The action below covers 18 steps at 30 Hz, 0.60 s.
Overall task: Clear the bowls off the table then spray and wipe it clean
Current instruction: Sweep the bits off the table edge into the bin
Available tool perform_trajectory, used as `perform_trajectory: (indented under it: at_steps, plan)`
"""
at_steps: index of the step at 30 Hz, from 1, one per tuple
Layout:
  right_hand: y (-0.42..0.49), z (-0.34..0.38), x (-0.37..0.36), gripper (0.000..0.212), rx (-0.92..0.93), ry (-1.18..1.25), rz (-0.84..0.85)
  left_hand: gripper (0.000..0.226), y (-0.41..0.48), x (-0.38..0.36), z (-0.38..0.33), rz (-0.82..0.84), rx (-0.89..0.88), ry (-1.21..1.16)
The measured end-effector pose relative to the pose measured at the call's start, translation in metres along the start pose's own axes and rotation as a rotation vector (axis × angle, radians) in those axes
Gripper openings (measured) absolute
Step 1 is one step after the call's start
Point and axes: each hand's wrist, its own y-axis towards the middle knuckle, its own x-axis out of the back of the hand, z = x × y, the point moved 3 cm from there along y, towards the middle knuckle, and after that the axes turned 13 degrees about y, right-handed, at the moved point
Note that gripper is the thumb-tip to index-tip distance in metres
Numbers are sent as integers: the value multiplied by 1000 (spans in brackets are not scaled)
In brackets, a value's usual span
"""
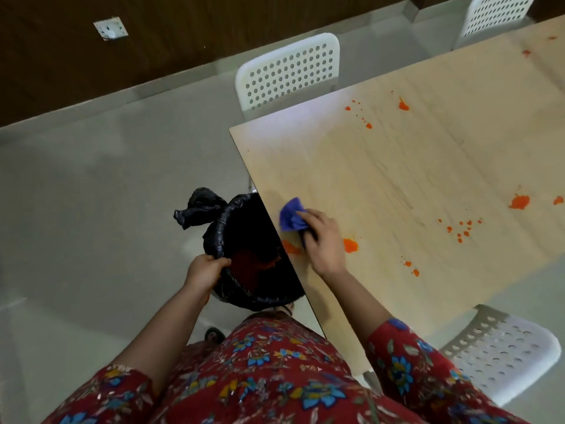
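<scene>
A light wooden table (397, 166) fills the right half of the view, spotted with orange stains (519, 202). My right hand (324, 243) grips a crumpled purple cloth (292, 215) and presses it on the tabletop close to the left edge, between two orange smears (350, 245). My left hand (204, 270) grips the rim of a bin lined with a black bag (244, 240), held just under the table's edge. Reddish-orange mess lies inside the bin. No bowls or spray bottle are in view.
A white perforated chair (289, 73) stands at the table's far side, another chair (495, 19) at the top right, and a third chair (501, 350) at the near right. Grey tiled floor (91, 194) spreads to the left, with a dark wall behind.
</scene>
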Motion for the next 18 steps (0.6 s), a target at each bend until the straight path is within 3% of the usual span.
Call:
perform_trajectory:
  at_steps: [2,4,11,14,16,18]
  plan:
    - [-10,-15,18,42,-175,-36,-174,31,0,2,2,1,2,2]
    - [-24,-19,19,43,-241,-111,-217,29,-1,2,2,9,-1,7]
    - [-31,26,-44,44,-40,-80,22,30,-4,-5,6,28,2,19]
    - [-30,16,-14,43,-47,-34,-138,32,-4,-6,7,34,0,2]
    - [-32,-6,16,40,-164,-34,-299,31,-3,-6,8,36,3,9]
    - [-40,-25,31,39,-243,-80,-332,29,-3,-7,10,39,4,14]
